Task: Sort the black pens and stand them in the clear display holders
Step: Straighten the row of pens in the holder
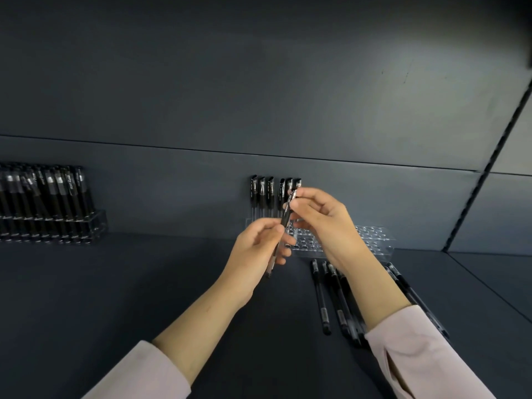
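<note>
Left hand [259,249] grips the lower barrel of one black pen [285,215], fingers curled round it; right hand [322,220] pinches the upper, capped end of the same pen between thumb and fingertips. The pen is held clear above the table [115,283], tilted, cap end up and to the right. Directly behind the hands stands a clear holder [374,240] against the back wall [259,96], most of its holes unfilled; six standing pens [270,194] occupy its rear left part, upright, caps up. Loose pens [322,298] lie on the table just in front of this holder, partly hidden under the right forearm. Well apart at far left, a second holder [96,226] carries a full row of pens [51,194]. Both sleeves [417,355] are pale pink
</note>
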{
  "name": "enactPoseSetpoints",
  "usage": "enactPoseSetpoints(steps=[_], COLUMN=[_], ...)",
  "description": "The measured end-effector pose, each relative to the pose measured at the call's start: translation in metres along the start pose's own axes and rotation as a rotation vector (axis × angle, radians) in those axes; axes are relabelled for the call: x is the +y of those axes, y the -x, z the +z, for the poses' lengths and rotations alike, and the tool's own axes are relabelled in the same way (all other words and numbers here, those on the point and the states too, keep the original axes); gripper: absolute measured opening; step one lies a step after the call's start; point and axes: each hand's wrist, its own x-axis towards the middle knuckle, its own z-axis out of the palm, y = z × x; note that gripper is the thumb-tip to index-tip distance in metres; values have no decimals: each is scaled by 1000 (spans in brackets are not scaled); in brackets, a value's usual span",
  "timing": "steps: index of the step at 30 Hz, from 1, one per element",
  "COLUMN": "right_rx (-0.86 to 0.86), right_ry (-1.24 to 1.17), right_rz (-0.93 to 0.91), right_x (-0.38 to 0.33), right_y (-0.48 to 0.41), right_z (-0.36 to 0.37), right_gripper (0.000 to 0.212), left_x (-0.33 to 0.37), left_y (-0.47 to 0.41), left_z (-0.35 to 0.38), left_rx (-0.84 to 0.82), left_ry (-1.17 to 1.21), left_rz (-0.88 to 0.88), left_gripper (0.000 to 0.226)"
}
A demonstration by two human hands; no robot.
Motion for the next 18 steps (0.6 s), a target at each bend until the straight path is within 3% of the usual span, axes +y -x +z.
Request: enactPoseSetpoints(steps=[5,8,10,14,18], right_rx=[69,275,441,600,581], right_ry=[45,41,99,252,370], right_rz=[-34,-99,-158,-288,-349], right_x=[-3,0,2,3,6], right_y=[0,-5,-7,-5,-3], right_z=[0,-10,-21,-33,-31], right_gripper=[29,27,26,25,28], left_x=[-3,-10,-17,-32,-36], left_y=[-5,-13,-17,-16,-17], left_z=[-1,-13,-21,-22,-21], left_rx=[48,92,-12,-261,-253], left_ry=[-144,-664,-984,-1383,-1529], left_rz=[106,351,485,387,378], left_gripper=[15,24,36,58,62])
